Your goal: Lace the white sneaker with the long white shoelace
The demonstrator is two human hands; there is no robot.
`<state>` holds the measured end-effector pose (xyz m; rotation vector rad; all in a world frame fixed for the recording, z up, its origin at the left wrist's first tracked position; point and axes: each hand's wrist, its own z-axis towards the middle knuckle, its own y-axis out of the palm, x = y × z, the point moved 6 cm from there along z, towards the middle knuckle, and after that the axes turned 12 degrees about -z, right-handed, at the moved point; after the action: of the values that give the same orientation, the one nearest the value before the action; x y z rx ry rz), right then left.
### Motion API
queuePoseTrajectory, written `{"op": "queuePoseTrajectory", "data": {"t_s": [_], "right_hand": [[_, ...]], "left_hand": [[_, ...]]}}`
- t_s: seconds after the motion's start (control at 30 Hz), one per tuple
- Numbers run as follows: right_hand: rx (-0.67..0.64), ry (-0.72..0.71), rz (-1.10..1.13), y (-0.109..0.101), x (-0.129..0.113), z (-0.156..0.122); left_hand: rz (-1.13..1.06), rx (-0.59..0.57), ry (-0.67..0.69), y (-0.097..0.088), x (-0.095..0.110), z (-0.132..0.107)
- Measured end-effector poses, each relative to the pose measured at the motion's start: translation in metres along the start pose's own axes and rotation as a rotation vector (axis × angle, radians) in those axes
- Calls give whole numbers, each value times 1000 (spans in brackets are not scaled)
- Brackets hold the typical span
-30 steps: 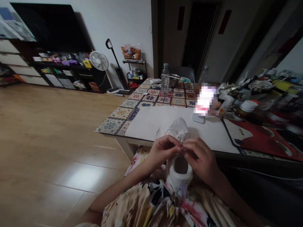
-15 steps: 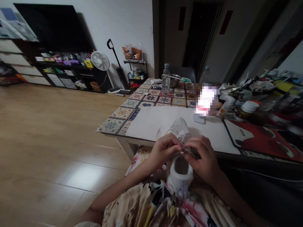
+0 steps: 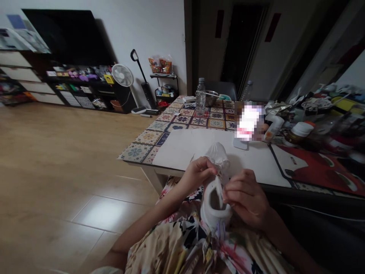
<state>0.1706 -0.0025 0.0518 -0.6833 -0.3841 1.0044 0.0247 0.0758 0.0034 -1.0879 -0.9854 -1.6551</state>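
Observation:
A white lace-up shoe [image 3: 216,217] lies in front of me with its toe [image 3: 219,150] over the table edge and its heel toward my lap. My left hand [image 3: 200,170] is closed in a pinch at the lacing near the tongue, on a white shoelace mostly hidden by the fingers. To the right of the shoe opening, my right hand [image 3: 247,197] has its fingers curled closed on the shoelace, a thin strand showing across the hand. A pale strip, tongue or lace, stands between the hands. A small purple piece [image 3: 221,229] sits by the heel.
A white sheet [image 3: 182,146] covers the near part of the patterned table [image 3: 137,150]. Beyond stand a plastic bottle [image 3: 200,99], a metal bowl [image 3: 211,99] and a blurred lit screen [image 3: 248,121]. Jars and clutter crowd the right side, beside a red mat [image 3: 319,165].
My right hand has drawn away from the left, moving down and right, and its fingers have curled in. My left hand stays at the lacing. The pale strip now shows over the shoe opening.

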Motion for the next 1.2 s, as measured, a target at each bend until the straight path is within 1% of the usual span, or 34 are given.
{"op": "queuePoseTrajectory", "data": {"t_s": [0.07, 0.13, 0.23, 0.33, 0.43, 0.53, 0.6, 0.67, 0.7, 0.77, 0.8, 0.83, 0.9, 0.93, 0.97, 1.03, 1.1, 1.13, 1.2], "right_hand": [[-43, 17, 60, 2, 2, 1], [-58, 28, 100, 3, 3, 1], [-70, 17, 131, 5, 3, 2], [-89, 2, 135, 4, 3, 2], [-85, 41, 21, -1, 8, 2], [-89, 116, -144, -3, 16, 2], [-122, 145, -189, 0, 19, 4], [-135, 169, -188, 2, 17, 5], [-129, 185, -166, 1, 16, 5], [-131, 203, -14, -5, 9, 5], [-150, 182, 131, -9, 2, 5], [-179, 141, 303, -15, -5, 5], [-251, 9, 610, -28, -21, 3], [-273, -36, 677, -33, -25, 3], [-281, -38, 695, -36, -25, 2], [-245, 76, 589, -33, -9, 2], [-192, 237, 363, -22, 14, 0], [-193, 278, 249, -15, 22, -1], [-232, 269, 143, 0, 30, -3]], "left_hand": [[125, 12, 107, -2, 1, 5], [215, -2, 167, -2, 0, 7], [293, -1, 189, -1, 1, 6], [303, -6, 179, -1, 2, 4], [267, -14, 176, -5, 2, 0], [207, -2, 221, -10, 8, -6], [173, -86, 215, -7, 15, -11], [168, -225, 147, 1, 21, -16], [175, -274, 104, 4, 23, -18], [207, -314, 52, 7, 28, -21], [227, -319, 47, 8, 30, -21], [246, -323, 52, 8, 31, -22], [271, -326, 70, 9, 31, -22], [271, -318, 74, 9, 30, -22], [263, -308, 77, 9, 28, -22], [228, -293, 87, 9, 26, -22], [185, -324, 98, 13, 25, -23], [169, -343, 107, 14, 26, -24], [170, -362, 122, 17, 28, -24]]}}
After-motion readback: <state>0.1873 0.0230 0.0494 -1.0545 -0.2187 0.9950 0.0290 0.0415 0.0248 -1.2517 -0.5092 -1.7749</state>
